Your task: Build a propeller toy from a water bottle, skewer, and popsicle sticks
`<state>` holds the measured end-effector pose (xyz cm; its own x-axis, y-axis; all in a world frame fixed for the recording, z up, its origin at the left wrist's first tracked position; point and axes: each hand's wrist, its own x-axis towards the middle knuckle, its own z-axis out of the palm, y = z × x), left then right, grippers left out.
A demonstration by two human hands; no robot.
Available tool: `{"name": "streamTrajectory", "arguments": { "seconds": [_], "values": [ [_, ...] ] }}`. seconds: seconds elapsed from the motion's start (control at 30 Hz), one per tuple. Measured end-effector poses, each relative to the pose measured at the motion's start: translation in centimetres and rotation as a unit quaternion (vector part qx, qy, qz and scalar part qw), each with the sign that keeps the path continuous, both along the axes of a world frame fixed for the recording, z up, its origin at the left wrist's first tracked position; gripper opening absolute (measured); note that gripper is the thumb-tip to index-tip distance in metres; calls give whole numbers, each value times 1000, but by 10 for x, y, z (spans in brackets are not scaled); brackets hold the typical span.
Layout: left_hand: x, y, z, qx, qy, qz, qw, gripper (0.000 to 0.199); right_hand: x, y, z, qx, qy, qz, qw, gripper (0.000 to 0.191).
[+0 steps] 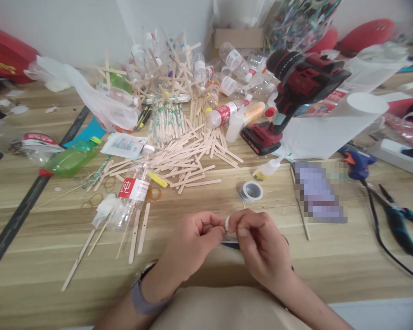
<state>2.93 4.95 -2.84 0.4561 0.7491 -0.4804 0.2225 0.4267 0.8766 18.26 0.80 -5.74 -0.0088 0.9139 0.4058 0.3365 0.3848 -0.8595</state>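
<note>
A small white piece (227, 224) is showing a smooth, pale, band-like outline; fingertips are covering part of it, so whether it is forming a full ring cannot be told. It is sitting between the two hands, above the near side of the bench (37, 266) and close to the person's body. The left hand (194, 243) is pinching at its left side with thumb and forefinger nearly closed. The right hand (263, 243) is bringing its thumb and forefinger together at the other side, likewise nearly closed, the remaining fingers curling inward.

Containers: a clear bottle (134, 189) with a red and white label and white cap is occupying the bench left of the hands. A green bottle (72, 158) is lying on its side farther left. A spool (252, 191) is resting just beyond the hands, carrying thin line. A small white squeeze bottle (265, 170) is lying tilted behind it. At the back, a transparent bag (298, 23) is holding tangled multicoloured strips, and clear bottles (234, 59) are lying heaped nearby.
</note>
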Motion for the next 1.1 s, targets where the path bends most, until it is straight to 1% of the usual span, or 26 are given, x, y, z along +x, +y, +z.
{"name": "streamTrajectory", "arguments": {
  "seconds": [0.13,0.27,0.33,0.53,0.7,0.77,0.83,0.9,0.93,1.0,1.03,1.1],
  "values": [
    [0,-2,0,4,-6,-13,1000,13,-2,-1,0,-5,27,5,1000,18],
    [1,-5,5,10,-26,-8,1000,16,-5,-2,2,-72,99,-2,992,18],
    [1,-6,7,9,-32,-4,999,18,-5,-2,3,-90,113,2,990,17],
    [2,-5,8,-6,-48,4,999,19,-2,-1,2,-103,112,22,988,16],
    [4,-4,8,-26,-71,2,997,19,-4,0,3,-86,111,22,990,17],
    [1,-2,7,-36,-67,1,997,18,-4,-1,5,-90,124,23,988,17],
    [-6,1,4,-37,-47,23,998,17,-1,-1,7,-101,159,13,982,18],
    [-14,6,1,-33,-24,83,996,18,5,-2,11,-104,200,-11,974,19],
    [-17,8,0,-27,-22,97,995,19,8,-1,13,-101,212,-23,972,19],
    [-20,12,-2,-19,-15,82,996,19,15,1,16,-100,197,-44,974,17],
    [-20,13,-3,-20,-16,71,997,20,17,2,17,-102,167,-53,979,16],
    [-17,14,-5,-31,-20,60,998,21,19,5,18,-94,76,-71,990,12]
  ]
}}
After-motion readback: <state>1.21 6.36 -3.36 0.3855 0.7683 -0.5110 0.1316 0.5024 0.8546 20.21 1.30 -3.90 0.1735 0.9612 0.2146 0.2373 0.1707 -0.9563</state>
